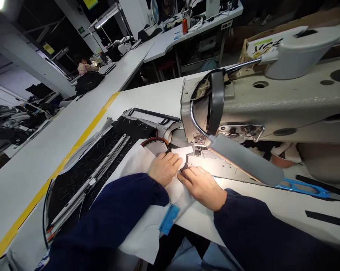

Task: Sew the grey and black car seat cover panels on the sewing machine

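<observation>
Under the lamp light, white fabric (pixel 130 169) is spread in front of the presser foot (pixel 198 150) of a sewing machine (pixel 260 101). My left hand (pixel 166 168) grips this fabric with curled fingers, close to a small white rectangular piece (pixel 182 151). Thumb and fingers of my right hand (pixel 202 184) pinch the fabric's edge beside a short dark strip (pixel 186 162); the exact grip is partly hidden. Left of my hands lies a black panel (pixel 74 184) with wavy stitching and a grey rail. A curved orange-and-black edge (pixel 155 140) shows behind my left hand.
A grey lamp arm (pixel 246 160) slants over the table to the right of the needle. A blue tool (pixel 305 187) and a black strip (pixel 328 219) lie there. Blue tape (pixel 169 219) hangs near the front edge. Yellow tape (pixel 88 131) crosses the table; another person (pixel 85 67) sits far back.
</observation>
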Action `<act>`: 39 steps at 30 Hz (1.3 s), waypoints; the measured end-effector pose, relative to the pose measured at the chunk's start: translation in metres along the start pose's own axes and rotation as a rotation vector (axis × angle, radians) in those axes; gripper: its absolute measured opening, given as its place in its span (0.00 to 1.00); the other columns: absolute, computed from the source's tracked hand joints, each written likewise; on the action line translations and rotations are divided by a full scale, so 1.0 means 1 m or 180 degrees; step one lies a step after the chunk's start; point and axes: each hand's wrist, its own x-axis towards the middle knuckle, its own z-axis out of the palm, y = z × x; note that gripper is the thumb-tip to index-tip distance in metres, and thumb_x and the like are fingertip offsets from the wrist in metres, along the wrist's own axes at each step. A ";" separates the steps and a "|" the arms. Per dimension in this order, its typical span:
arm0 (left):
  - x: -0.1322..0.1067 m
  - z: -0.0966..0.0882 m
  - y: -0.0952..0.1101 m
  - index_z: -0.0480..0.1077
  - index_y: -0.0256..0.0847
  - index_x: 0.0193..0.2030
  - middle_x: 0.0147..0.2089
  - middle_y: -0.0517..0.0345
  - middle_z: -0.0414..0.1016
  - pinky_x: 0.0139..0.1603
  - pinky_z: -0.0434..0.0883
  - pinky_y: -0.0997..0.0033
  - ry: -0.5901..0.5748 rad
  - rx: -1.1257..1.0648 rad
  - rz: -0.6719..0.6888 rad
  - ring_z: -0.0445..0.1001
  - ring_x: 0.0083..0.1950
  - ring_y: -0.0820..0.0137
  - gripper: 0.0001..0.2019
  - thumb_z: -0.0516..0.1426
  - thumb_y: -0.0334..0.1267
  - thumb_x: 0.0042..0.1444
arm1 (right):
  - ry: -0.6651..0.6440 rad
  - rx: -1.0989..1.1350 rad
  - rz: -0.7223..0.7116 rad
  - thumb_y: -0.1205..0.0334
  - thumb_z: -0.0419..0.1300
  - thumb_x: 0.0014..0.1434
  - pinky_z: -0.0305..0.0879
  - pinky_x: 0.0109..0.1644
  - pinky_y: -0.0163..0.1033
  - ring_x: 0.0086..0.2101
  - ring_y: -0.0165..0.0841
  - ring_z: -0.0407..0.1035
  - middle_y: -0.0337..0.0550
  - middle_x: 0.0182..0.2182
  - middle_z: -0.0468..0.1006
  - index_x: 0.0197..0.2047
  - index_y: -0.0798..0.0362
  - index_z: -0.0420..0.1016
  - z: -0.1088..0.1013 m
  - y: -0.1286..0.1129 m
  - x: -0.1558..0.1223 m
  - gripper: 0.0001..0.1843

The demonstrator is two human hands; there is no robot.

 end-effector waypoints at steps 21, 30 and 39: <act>0.025 0.004 0.008 0.65 0.35 0.54 0.57 0.50 0.70 0.52 0.63 0.62 -0.0067 -0.0672 0.0027 0.65 0.59 0.64 0.15 0.50 0.32 0.60 | 0.0093 -0.0081 -0.0155 0.70 0.49 0.66 0.56 0.37 0.41 0.33 0.35 0.60 0.44 0.31 0.69 0.42 0.57 0.73 -0.006 0.029 -0.006 0.11; 0.048 -0.001 0.018 0.70 0.36 0.48 0.56 0.50 0.70 0.51 0.64 0.61 0.0021 -0.0755 -0.0022 0.66 0.56 0.63 0.12 0.49 0.33 0.62 | -0.0036 0.0043 0.0005 0.67 0.45 0.68 0.56 0.34 0.40 0.30 0.32 0.61 0.41 0.28 0.68 0.40 0.54 0.72 -0.026 0.047 -0.007 0.14; 0.054 0.002 0.019 0.69 0.34 0.49 0.50 0.49 0.72 0.48 0.65 0.60 0.0119 -0.0819 0.0000 0.67 0.53 0.62 0.13 0.48 0.34 0.62 | -0.0239 -0.0233 -0.0275 0.66 0.51 0.65 0.58 0.36 0.42 0.33 0.35 0.62 0.44 0.35 0.72 0.48 0.51 0.72 -0.021 0.061 -0.021 0.12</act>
